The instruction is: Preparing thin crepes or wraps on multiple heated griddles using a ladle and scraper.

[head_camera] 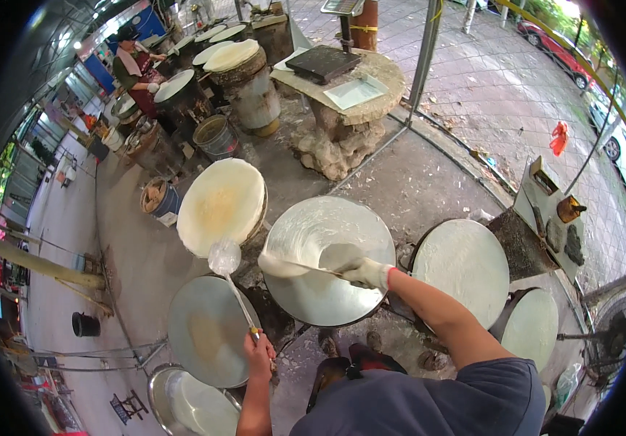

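Observation:
My bare left hand [259, 351] grips the handle of a long metal ladle [225, 257]. Its bowl hangs by the near edge of a stack of thin round flatbreads [219, 204]. In a white work glove, my right hand [366, 272] holds a flat spreader [286, 267], blurred, over the middle round griddle [356, 305]. Streaky pale batter [302, 231] rings a greyer patch at that griddle's centre. To the left, another griddle [179, 310] shows a brownish patch. On the right, two griddles carry pale sheets [461, 272] [532, 327].
A steel basin of pale batter [204, 406] stands low at left. Beyond the flatbreads are buckets [215, 136] [160, 199] and a stone table [394, 71] bearing a scale [324, 62]. A person [138, 76] works at far griddles. A wire fence [509, 109] runs along the right.

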A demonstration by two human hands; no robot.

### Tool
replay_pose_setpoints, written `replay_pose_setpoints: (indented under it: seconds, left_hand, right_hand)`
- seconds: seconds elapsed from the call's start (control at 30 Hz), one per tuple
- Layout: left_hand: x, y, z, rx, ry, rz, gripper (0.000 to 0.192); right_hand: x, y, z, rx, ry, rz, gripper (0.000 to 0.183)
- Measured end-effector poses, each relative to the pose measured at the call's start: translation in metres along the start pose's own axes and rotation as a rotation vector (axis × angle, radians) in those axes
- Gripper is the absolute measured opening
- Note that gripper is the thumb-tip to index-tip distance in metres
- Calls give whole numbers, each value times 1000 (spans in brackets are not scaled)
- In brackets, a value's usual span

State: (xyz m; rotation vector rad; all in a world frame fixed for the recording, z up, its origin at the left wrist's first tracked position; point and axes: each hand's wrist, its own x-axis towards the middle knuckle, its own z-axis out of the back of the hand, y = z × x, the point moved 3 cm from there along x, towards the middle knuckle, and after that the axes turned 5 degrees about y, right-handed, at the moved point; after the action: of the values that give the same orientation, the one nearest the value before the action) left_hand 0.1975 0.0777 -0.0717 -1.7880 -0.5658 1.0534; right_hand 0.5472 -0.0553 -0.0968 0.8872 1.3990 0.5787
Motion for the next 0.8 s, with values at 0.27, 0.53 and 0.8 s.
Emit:
replay_pose_setpoints:
  seconds: [0.27,0.53,0.8]
  left_hand:
    - [-26,15,-20,288,-150,16,13]
    - [-115,92,-37,943,-140,-37,31]
    - [-183,113,-51,1235,-26,10,39]
  right_hand:
    - [12,15,25,42,-16,-54,37]
    - [-20,-31,82,28,-23,-155,31]
    - [-23,-13,35,-139,389,-176,31]
